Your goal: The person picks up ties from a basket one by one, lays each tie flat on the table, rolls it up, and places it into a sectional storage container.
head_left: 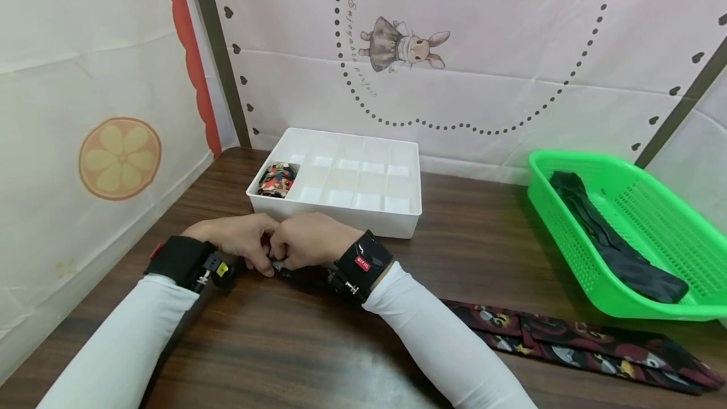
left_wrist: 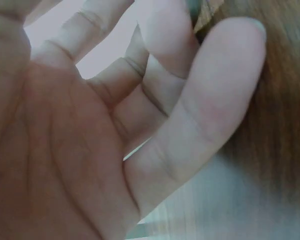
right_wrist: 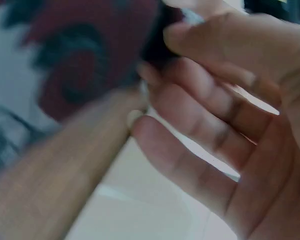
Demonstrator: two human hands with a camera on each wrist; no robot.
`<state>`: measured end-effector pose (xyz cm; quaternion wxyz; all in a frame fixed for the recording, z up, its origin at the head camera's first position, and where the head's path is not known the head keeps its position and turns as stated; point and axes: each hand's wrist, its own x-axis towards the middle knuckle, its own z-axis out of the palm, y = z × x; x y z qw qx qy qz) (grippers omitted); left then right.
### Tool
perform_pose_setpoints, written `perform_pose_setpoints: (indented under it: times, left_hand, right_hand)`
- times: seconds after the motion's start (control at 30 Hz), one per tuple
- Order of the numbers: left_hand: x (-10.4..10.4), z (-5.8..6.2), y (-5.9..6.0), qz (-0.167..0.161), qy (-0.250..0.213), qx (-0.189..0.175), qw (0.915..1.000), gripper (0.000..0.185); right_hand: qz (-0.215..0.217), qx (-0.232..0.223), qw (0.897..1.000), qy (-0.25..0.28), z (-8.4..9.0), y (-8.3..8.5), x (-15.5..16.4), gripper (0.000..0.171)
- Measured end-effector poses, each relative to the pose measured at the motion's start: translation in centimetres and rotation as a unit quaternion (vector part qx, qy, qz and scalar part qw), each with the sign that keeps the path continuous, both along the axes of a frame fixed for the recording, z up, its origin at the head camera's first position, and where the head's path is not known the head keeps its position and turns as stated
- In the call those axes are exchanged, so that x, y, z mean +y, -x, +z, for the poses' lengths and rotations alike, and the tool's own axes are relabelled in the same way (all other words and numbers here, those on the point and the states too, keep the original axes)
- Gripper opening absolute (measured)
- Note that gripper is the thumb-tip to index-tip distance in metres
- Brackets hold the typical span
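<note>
Both hands meet at centre frame: left hand [head_left: 241, 250] and right hand [head_left: 309, 246] pinch the patterned necktie [head_left: 573, 341] end on the counter [head_left: 318, 346]. Roll tightly, edges aligned, to fit a white organizer [head_left: 341, 178] compartment.

A dark wood-grain table [head_left: 295, 346] is standing against pale fabric walls. Behind the table, a rabbit print [head_left: 404, 46] is sitting inside a dotted ring; left of the table, an orange-slice print [head_left: 120, 158] is showing beside a red scalloped border [head_left: 184, 43].
</note>
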<state>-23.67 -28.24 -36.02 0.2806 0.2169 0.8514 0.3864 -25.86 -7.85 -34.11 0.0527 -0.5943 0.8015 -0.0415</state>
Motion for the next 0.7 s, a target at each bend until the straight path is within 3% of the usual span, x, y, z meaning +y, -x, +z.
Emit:
perform_pose_setpoints:
  times: [0.17,0.37,0.57,0.7]
  left_hand:
    - [0.4,0.0,0.0,-0.001,0.011,-0.012,0.9999,0.028]
    - [0.6,-0.1,0.1,-0.003,0.006,-0.021,0.9998,0.028]
    - [-0.8,-1.0,1.2,-0.04,-0.036,-0.03,0.9981,0.034]
    - [-1.3,-1.6,1.6,-0.05,-0.029,-0.023,0.9981,0.036]
  right_hand:
    - [0.017,-0.021,0.999,0.018,0.3,0.0,0.2,0.008]
    - [0.034,-0.053,0.997,0.038,-0.5,0.3,0.1,0.02]
    - [0.038,0.002,0.999,0.022,-0.8,0.2,-0.1,0.013]
    - [0.012,0.039,0.999,0.028,-1.5,-0.1,-0.3,0.019]
